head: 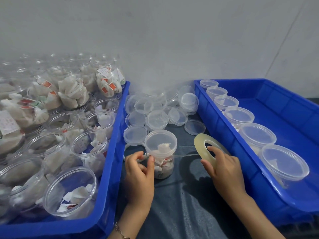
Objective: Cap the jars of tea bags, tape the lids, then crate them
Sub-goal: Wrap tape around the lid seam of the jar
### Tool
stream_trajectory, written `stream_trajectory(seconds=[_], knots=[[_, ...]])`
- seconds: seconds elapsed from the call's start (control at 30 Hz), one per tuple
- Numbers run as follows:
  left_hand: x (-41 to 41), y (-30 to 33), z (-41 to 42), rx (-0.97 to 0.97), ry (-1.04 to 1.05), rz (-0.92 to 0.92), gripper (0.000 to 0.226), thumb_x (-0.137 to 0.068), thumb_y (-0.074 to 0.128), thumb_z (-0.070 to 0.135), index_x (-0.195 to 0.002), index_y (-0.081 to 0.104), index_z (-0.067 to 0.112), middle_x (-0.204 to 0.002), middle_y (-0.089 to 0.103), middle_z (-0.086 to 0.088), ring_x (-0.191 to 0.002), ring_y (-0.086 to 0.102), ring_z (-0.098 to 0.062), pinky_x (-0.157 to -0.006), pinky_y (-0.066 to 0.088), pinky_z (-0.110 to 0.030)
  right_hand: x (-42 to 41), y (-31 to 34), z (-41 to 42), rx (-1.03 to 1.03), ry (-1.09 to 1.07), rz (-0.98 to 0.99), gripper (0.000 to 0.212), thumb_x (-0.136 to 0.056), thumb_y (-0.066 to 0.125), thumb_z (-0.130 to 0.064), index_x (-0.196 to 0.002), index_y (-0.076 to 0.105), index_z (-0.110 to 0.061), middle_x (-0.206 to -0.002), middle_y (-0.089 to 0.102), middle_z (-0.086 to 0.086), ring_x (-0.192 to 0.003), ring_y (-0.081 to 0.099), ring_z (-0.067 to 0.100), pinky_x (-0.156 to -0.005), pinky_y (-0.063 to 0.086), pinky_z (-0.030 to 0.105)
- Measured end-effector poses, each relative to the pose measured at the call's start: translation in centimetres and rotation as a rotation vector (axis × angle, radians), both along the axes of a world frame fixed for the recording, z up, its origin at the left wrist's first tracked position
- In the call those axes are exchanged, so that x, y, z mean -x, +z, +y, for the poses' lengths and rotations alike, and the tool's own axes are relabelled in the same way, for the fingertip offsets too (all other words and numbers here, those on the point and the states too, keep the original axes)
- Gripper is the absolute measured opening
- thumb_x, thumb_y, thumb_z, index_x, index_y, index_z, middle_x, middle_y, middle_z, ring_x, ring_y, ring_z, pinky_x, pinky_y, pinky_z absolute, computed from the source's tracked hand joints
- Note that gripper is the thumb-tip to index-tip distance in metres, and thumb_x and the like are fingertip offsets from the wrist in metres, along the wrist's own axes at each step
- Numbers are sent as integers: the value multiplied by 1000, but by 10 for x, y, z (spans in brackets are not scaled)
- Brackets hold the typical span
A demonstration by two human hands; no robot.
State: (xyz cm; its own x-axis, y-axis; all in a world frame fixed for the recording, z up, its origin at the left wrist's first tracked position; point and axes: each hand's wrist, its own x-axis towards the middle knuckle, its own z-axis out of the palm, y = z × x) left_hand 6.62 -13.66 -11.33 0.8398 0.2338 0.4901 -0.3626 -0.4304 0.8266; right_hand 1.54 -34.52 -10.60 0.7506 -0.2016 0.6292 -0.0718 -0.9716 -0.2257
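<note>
Capped jar (161, 156) of tea bags standing on the dark table (186, 204) between two blue crates (110, 152), gripped below its lid (160, 142) by the left hand (139, 171), while the right hand (222, 167) grasps the tape roll (204, 146), a strip (186, 155) stretched taut to the jar.

table (186, 213): dark cloth | on it: two blue crates (110, 152) (241, 152), loose lids (155, 111), capped jar (161, 157)
</note>
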Motion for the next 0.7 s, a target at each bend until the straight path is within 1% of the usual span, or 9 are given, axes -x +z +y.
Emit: stream_trajectory(seconds=[0.13,0.2,0.23,0.3,0.33,0.4,0.5,0.6,0.7], knots=[[-7,-3,5,96,5,94,26,-83,70,23,-99,50,18,-86,59,-3,-62,56,-8,-59,42,-14,0,0,1,7,6,0,53,-83,59,-49,-102,67,0,-72,67,10,-61,64,30,-69,41,38],[-11,-4,6,220,19,174,23,-87,64,21,-101,46,20,-92,61,-8,-65,59,-13,-62,47,-26,2,0,1,7,11,-5,55,-83,52,-50,-102,67,0,-73,68,10,-62,64,30,-70,36,36],[-12,-4,6,272,24,206,19,-90,60,17,-101,45,20,-95,62,-11,-70,61,-22,-65,49,-33,2,0,1,7,12,1,55,-83,54,-50,-102,67,0,-74,68,10,-62,65,30,-70,38,36],[-9,0,5,256,43,139,12,-94,55,11,-101,47,16,-98,62,-10,-79,62,-29,-72,49,-34,2,-1,2,11,2,1,49,-82,64,-44,-101,67,1,-75,69,10,-62,65,30,-68,43,37],[-6,3,5,188,53,27,8,-94,54,10,-101,51,12,-98,61,-8,-84,60,-29,-75,47,-30,1,-1,2,7,-1,1,45,-80,67,-39,-101,67,1,-75,69,10,-62,65,31,-68,44,38],[-3,11,1,-38,44,-213,19,-91,51,15,-104,57,2,-102,61,-12,-95,55,-28,-85,42,-31,0,0,3,7,-5,3,41,-74,69,-30,-100,67,2,-75,69,10,-61,65,32,-67,45,40],[-7,27,-9,-489,-73,-443,42,-89,50,29,-124,55,7,-124,61,-13,-120,49,-26,-104,34,-42,-3,3,4,22,-31,2,40,-76,68,-29,-100,66,2,-79,70,11,-61,65,33,-62,49,43],[-13,35,-19,-806,-148,-321,61,-86,56,49,-132,55,8,-138,52,-14,-131,45,-31,-110,31,-50,-13,11,5,38,-66,14,47,-83,57,-40,-104,65,1,-79,69,13,-65,66,34,-63,50,43],[-18,36,-20,-800,-186,-255,50,-84,64,42,-119,65,7,-126,62,-13,-119,57,-31,-103,36,-53,-27,20,3,90,-74,66,54,-87,48,-49,-108,64,-2,-78,69,11,-70,66,34,-68,46,43]])
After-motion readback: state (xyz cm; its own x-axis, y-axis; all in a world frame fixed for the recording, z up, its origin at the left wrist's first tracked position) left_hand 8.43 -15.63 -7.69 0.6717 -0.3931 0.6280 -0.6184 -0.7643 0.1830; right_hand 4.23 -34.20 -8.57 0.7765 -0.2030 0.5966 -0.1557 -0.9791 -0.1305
